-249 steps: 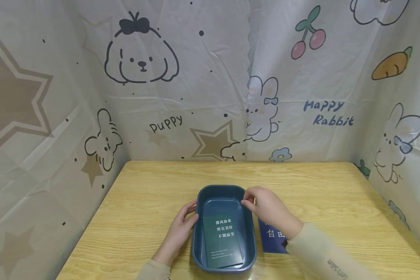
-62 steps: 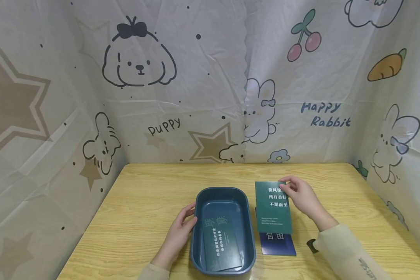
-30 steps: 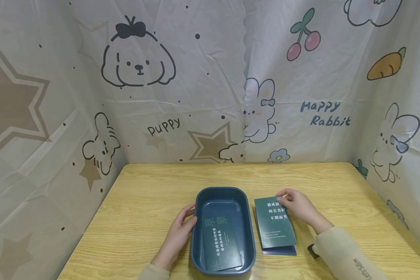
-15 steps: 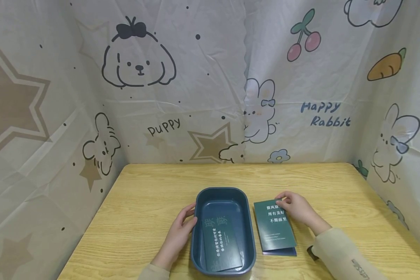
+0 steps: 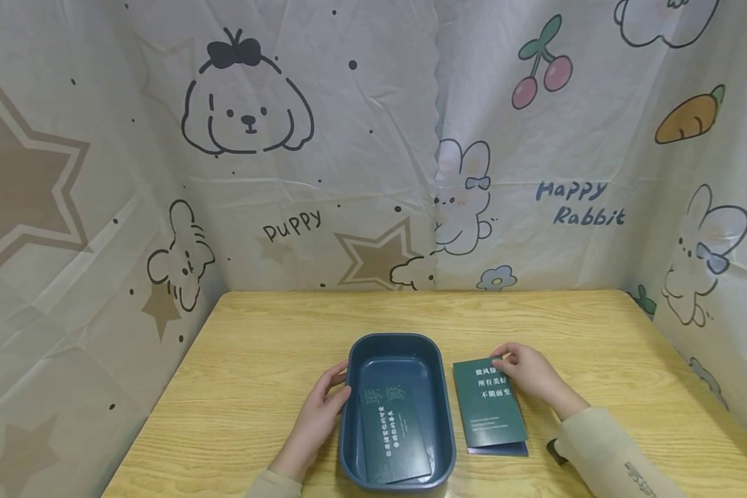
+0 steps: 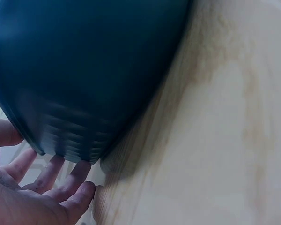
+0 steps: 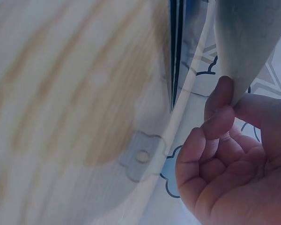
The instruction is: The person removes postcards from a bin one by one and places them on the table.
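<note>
In the head view a dark blue rectangular tray (image 5: 446, 415) stands on the table. Inside it lies a dark green card (image 5: 404, 429) with white writing. My left hand (image 5: 319, 408) rests against the tray's left side; its fingertips touch the outer wall, thumb by the rim, in the left wrist view. My right hand (image 5: 532, 373) pinches the top right corner of another green card (image 5: 488, 418) with three lines of white writing. This card hovers over a stack of thin cards (image 7: 175, 56), its corner lifted off them. A purple-blue card (image 5: 501, 449) shows below it.
The wood-grain table (image 5: 274, 332) ends at a patterned fabric curtain (image 5: 324, 173) behind and on both sides. A small black object (image 5: 557, 452) shows at my right sleeve.
Some seconds ago the three-line green card lay in the tray; it is now out, exposing another card there. My right hand has lowered it over the purple-blue card. The left hand has stayed.
</note>
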Action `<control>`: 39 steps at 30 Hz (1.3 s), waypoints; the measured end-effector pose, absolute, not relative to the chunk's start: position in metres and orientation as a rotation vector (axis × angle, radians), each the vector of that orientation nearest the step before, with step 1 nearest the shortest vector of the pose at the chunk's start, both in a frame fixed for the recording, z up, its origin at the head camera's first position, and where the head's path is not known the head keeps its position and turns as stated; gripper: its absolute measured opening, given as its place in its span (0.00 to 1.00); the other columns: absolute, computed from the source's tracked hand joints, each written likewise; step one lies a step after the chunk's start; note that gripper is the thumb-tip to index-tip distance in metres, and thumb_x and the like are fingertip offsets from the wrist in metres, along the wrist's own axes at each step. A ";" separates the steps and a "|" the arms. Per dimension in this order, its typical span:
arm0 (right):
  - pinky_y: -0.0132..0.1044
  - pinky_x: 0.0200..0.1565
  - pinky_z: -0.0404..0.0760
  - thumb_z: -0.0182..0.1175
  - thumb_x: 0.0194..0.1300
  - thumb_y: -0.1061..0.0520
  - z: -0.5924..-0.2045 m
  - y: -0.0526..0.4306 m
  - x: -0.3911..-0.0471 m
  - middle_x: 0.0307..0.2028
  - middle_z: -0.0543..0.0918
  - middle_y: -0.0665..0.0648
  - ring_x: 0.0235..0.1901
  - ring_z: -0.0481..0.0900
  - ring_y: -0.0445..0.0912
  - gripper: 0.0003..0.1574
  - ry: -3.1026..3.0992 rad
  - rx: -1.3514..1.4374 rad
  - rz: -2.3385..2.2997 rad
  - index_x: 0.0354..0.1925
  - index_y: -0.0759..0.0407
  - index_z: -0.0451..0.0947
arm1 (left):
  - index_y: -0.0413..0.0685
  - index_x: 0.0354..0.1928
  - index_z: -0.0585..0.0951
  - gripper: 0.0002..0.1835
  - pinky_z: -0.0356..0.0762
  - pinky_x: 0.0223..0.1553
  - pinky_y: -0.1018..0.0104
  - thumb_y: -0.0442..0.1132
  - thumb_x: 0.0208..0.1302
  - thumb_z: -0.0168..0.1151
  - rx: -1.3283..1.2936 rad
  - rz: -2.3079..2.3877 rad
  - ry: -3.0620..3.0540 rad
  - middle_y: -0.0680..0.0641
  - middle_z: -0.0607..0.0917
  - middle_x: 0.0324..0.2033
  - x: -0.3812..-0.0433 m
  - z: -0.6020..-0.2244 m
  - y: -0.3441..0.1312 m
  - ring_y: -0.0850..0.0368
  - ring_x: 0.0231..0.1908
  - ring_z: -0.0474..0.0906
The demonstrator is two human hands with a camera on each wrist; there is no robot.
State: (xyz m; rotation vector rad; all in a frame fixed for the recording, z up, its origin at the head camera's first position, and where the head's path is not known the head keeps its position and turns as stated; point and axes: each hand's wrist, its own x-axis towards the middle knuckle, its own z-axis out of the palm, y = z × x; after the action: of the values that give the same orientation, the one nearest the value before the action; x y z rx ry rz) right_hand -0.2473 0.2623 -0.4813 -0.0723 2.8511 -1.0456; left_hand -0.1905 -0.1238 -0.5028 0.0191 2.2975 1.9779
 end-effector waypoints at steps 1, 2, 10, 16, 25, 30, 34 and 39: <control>0.39 0.38 0.77 0.60 0.75 0.56 -0.482 0.263 -0.248 0.33 0.85 0.54 0.33 0.78 0.45 0.12 2.854 -0.067 -1.038 0.50 0.63 0.80 | 0.51 0.76 0.67 0.26 0.77 0.65 0.44 0.41 0.79 0.53 0.020 1.978 2.298 0.36 0.72 0.70 -0.191 -0.503 -0.124 0.36 0.66 0.75; 0.38 0.37 0.77 0.60 0.75 0.57 -0.483 0.263 -0.248 0.33 0.85 0.54 0.33 0.78 0.44 0.12 2.857 -0.066 -1.030 0.50 0.63 0.80 | 0.51 0.76 0.67 0.26 0.77 0.65 0.44 0.41 0.79 0.53 0.022 1.978 2.297 0.36 0.72 0.70 -0.191 -0.503 -0.124 0.36 0.66 0.75; 0.40 0.38 0.78 0.60 0.75 0.58 -0.481 0.260 -0.245 0.33 0.84 0.54 0.33 0.78 0.45 0.12 2.885 -0.065 -0.980 0.50 0.63 0.80 | 0.51 0.76 0.67 0.26 0.77 0.65 0.44 0.41 0.79 0.53 0.026 1.976 2.302 0.36 0.72 0.70 -0.191 -0.503 -0.124 0.36 0.66 0.75; 0.39 0.36 0.78 0.61 0.74 0.59 -0.479 0.257 -0.244 0.33 0.84 0.54 0.32 0.78 0.45 0.11 2.894 -0.058 -0.950 0.50 0.64 0.80 | 0.51 0.76 0.67 0.26 0.77 0.65 0.43 0.40 0.79 0.53 0.013 1.970 2.307 0.36 0.72 0.70 -0.190 -0.501 -0.123 0.36 0.66 0.75; 0.36 0.32 0.73 0.62 0.73 0.58 -0.480 0.255 -0.242 0.30 0.80 0.53 0.29 0.75 0.45 0.11 2.940 -0.060 -0.886 0.50 0.63 0.81 | 0.51 0.76 0.67 0.26 0.77 0.65 0.44 0.40 0.79 0.53 0.018 1.974 2.303 0.36 0.73 0.69 -0.191 -0.501 -0.123 0.36 0.66 0.75; 0.36 0.30 0.71 0.63 0.73 0.58 -0.480 0.252 -0.240 0.28 0.79 0.52 0.27 0.73 0.45 0.11 2.988 -0.091 -0.811 0.49 0.62 0.81 | 0.51 0.76 0.67 0.26 0.78 0.64 0.45 0.40 0.79 0.53 0.023 1.983 2.294 0.37 0.73 0.69 -0.191 -0.501 -0.123 0.37 0.66 0.75; 0.36 0.29 0.71 0.64 0.72 0.57 -0.479 0.251 -0.239 0.28 0.79 0.52 0.26 0.72 0.44 0.10 3.020 -0.116 -0.746 0.47 0.61 0.81 | 0.51 0.76 0.68 0.26 0.78 0.65 0.45 0.40 0.79 0.53 0.023 1.985 2.296 0.37 0.73 0.69 -0.190 -0.502 -0.123 0.37 0.66 0.75; 0.36 0.29 0.71 0.65 0.71 0.57 -0.479 0.249 -0.238 0.27 0.78 0.52 0.26 0.72 0.44 0.09 3.047 -0.133 -0.677 0.46 0.61 0.82 | 0.51 0.76 0.68 0.26 0.77 0.65 0.45 0.40 0.79 0.53 0.023 1.987 2.297 0.37 0.73 0.69 -0.190 -0.502 -0.124 0.38 0.66 0.75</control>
State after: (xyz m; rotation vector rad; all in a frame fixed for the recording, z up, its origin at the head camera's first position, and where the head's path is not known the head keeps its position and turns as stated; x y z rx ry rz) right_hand -0.2381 0.2494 -0.4789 -0.1327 3.0465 -0.6766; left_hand -0.1900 -0.1236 -0.5017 0.0231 2.2971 1.9873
